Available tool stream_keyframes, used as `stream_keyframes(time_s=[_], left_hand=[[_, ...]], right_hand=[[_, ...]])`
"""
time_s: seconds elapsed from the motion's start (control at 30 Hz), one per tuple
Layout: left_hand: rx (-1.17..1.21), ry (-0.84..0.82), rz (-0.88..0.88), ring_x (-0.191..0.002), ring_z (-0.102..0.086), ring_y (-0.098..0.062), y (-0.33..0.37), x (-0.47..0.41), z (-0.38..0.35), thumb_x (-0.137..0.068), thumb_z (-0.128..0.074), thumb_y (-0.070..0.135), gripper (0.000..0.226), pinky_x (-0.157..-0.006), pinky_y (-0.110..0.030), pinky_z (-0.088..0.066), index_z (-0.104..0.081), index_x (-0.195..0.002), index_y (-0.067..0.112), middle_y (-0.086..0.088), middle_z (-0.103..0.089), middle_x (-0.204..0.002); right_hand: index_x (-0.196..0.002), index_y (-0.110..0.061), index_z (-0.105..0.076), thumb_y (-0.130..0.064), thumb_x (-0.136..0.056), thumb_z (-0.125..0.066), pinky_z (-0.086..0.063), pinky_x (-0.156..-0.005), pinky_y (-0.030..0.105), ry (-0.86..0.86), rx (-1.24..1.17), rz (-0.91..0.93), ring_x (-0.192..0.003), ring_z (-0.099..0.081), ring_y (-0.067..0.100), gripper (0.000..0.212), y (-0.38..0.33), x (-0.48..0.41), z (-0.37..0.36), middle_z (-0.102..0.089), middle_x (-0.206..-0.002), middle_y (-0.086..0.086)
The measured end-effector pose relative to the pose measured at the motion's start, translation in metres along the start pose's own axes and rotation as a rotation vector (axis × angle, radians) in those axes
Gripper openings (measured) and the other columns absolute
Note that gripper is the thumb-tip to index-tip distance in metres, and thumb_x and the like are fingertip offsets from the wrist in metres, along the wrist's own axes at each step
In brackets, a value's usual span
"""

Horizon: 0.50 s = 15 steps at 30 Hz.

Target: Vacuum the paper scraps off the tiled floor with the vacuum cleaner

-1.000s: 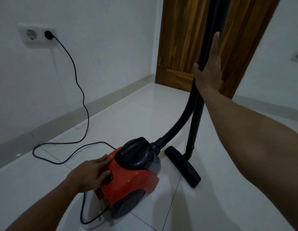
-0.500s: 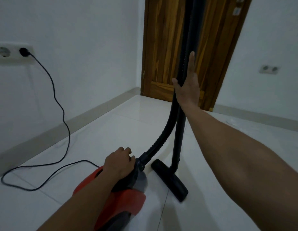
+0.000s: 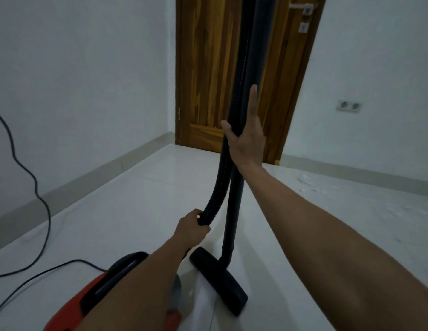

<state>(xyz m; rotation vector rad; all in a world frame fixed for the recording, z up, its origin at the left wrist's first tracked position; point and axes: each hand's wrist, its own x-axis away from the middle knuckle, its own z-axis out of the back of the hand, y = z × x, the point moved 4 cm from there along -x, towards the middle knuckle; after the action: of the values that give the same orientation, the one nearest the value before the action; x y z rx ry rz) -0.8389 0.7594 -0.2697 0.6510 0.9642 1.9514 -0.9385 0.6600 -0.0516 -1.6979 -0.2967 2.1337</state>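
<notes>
A red and black vacuum cleaner (image 3: 93,299) sits on the white tiled floor at the bottom left, partly hidden by my left forearm. Its ribbed black hose (image 3: 215,199) curves up beside the upright black wand (image 3: 234,211). The wand ends in a flat black floor nozzle (image 3: 220,283) resting on the tiles. My left hand (image 3: 191,229) is closed around the lower end of the hose. My right hand (image 3: 246,134) holds the wand and hose together higher up, index finger stretched along them. White paper scraps (image 3: 311,186) lie scattered on the floor at the right.
A black power cord (image 3: 44,211) trails across the floor and up the left wall. A closed wooden door (image 3: 215,68) stands straight ahead in the corner. A double wall socket (image 3: 349,106) sits low on the right wall. Grey skirting runs along both walls.
My left hand left the vacuum body's top and moved up onto the lower hose. My view rose and swung right, bringing the scraps into sight. My right hand kept its hold.
</notes>
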Motion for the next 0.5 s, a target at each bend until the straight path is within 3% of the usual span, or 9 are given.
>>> stream_keyframes(time_s=[0.13, 0.27, 0.33, 0.4, 0.47, 0.5], left_hand=[[0.075, -0.019, -0.014, -0.077, -0.056, -0.01, 0.026, -0.025, -0.004, -0.082, -0.065, 0.005, 0.04, -0.059, -0.018, -0.041, -0.053, -0.118, 0.017, 0.001, -0.06, -0.093], [0.165, 0.028, -0.057, -0.086, -0.061, -0.02, 0.046, -0.044, -0.003, -0.074, -0.066, -0.002, 0.033, -0.07, -0.027, -0.05, -0.056, -0.103, 0.012, -0.009, -0.065, -0.1], [0.214, 0.037, -0.072, -0.086, -0.062, -0.023, 0.057, -0.051, 0.002, -0.07, -0.064, -0.006, 0.035, -0.074, -0.034, -0.052, -0.057, -0.101, 0.01, -0.011, -0.066, -0.097], [0.272, 0.032, -0.081, -0.084, -0.061, -0.022, 0.07, -0.059, 0.008, -0.068, -0.062, -0.009, 0.038, -0.074, -0.035, -0.053, -0.058, -0.101, 0.009, -0.01, -0.066, -0.093], [0.327, 0.034, -0.083, -0.086, -0.061, -0.022, 0.083, -0.067, 0.017, -0.07, -0.062, -0.01, 0.037, -0.071, -0.03, -0.051, -0.059, -0.099, 0.013, -0.007, -0.065, -0.091], [0.344, 0.043, -0.082, -0.087, -0.062, -0.022, 0.089, -0.072, 0.022, -0.071, -0.063, -0.009, 0.036, -0.07, -0.028, -0.049, -0.059, -0.097, 0.015, -0.006, -0.066, -0.092]], right_hand=[[-0.159, -0.024, -0.009, -0.031, -0.104, -0.049, -0.038, -0.081, 0.007, 0.022, -0.068, -0.03, -0.101, -0.056, 0.01, 0.068, 0.015, -0.005, 0.004, -0.047, -0.145, 0.005], [-0.157, -0.034, 0.004, -0.03, -0.106, -0.046, -0.049, -0.094, 0.026, 0.006, -0.121, -0.103, -0.123, -0.053, 0.009, 0.072, 0.026, -0.012, 0.009, -0.026, -0.157, -0.022], [-0.157, -0.034, 0.006, -0.03, -0.105, -0.047, -0.053, -0.095, 0.03, 0.013, -0.14, -0.18, -0.119, -0.057, 0.01, 0.075, 0.031, -0.016, 0.011, -0.03, -0.157, -0.014], [-0.158, -0.032, 0.002, -0.027, -0.104, -0.049, -0.051, -0.092, 0.017, 0.018, -0.161, -0.241, -0.113, -0.056, -0.005, 0.074, 0.037, -0.021, 0.013, -0.038, -0.149, -0.014], [-0.158, -0.027, -0.007, -0.022, -0.103, -0.052, -0.04, -0.083, -0.002, 0.057, -0.174, -0.267, -0.105, -0.047, -0.025, 0.071, 0.039, -0.03, 0.015, -0.039, -0.138, -0.02], [-0.157, -0.025, -0.012, -0.021, -0.102, -0.053, -0.036, -0.081, -0.006, 0.078, -0.181, -0.277, -0.104, -0.044, -0.029, 0.069, 0.038, -0.037, 0.015, -0.039, -0.138, -0.019]])
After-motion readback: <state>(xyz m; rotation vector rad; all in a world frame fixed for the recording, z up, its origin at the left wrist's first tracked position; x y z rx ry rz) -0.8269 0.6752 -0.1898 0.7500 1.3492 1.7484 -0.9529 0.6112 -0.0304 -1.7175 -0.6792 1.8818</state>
